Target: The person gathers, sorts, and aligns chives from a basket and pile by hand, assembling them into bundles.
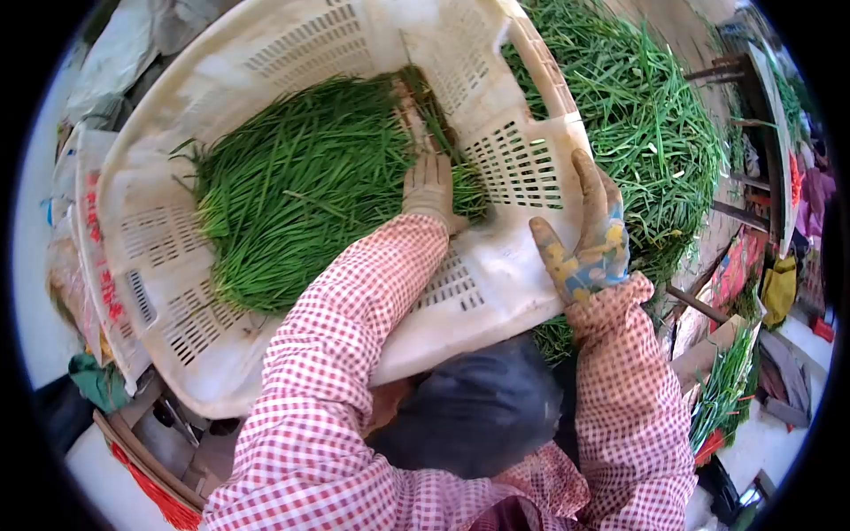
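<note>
A white plastic basket (531, 252) with slotted walls is tilted in front of me. Inside lies a thick layer of long green chives (301, 177), their blades mostly running the same way. My left hand (429, 188), in a pale glove, reaches into the basket with its fingers stretched out against the right end of the chives. My right hand (589, 234) wears a stained glove with blue and yellow patches. Its fingers are spread beside the basket's right rim, thumb towards the wall; whether it presses on the rim I cannot tell. Checked sleeves cover both arms.
A large heap of loose greens (655, 124) lies on the floor to the right of the basket. Further right are a wooden bench (770, 133) and a box with bundled greens (726, 380). Red strings (155, 487) hang at the lower left, near white sacks (106, 265).
</note>
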Motion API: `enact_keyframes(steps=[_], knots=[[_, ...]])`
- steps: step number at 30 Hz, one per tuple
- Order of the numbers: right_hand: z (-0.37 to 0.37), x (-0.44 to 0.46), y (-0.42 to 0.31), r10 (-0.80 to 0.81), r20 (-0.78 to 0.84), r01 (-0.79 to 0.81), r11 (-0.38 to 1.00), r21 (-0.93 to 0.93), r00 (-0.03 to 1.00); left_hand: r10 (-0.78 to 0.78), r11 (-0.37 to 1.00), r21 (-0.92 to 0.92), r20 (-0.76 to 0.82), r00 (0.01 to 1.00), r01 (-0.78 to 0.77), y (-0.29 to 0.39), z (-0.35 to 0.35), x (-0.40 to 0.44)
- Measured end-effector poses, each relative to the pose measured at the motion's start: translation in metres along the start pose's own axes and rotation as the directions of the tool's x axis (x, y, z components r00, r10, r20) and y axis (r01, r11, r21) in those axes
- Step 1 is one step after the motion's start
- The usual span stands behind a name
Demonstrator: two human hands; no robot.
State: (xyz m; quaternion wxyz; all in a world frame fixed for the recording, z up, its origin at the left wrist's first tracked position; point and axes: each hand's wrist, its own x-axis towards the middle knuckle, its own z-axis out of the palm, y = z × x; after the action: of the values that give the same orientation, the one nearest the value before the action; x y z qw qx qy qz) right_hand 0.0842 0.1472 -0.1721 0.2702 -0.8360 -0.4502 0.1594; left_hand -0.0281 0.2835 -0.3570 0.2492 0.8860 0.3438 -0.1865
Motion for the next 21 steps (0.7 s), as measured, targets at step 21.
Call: enact_keyframes(steps=[21], knots=[[0.004, 0.000, 0.012, 0.000, -0.049, 0.005, 0.995, 0.103, 0.999, 0.011, 0.792, -0.530, -0.482, 0.876, -0.302, -0.017, -0.084, -0.029]])
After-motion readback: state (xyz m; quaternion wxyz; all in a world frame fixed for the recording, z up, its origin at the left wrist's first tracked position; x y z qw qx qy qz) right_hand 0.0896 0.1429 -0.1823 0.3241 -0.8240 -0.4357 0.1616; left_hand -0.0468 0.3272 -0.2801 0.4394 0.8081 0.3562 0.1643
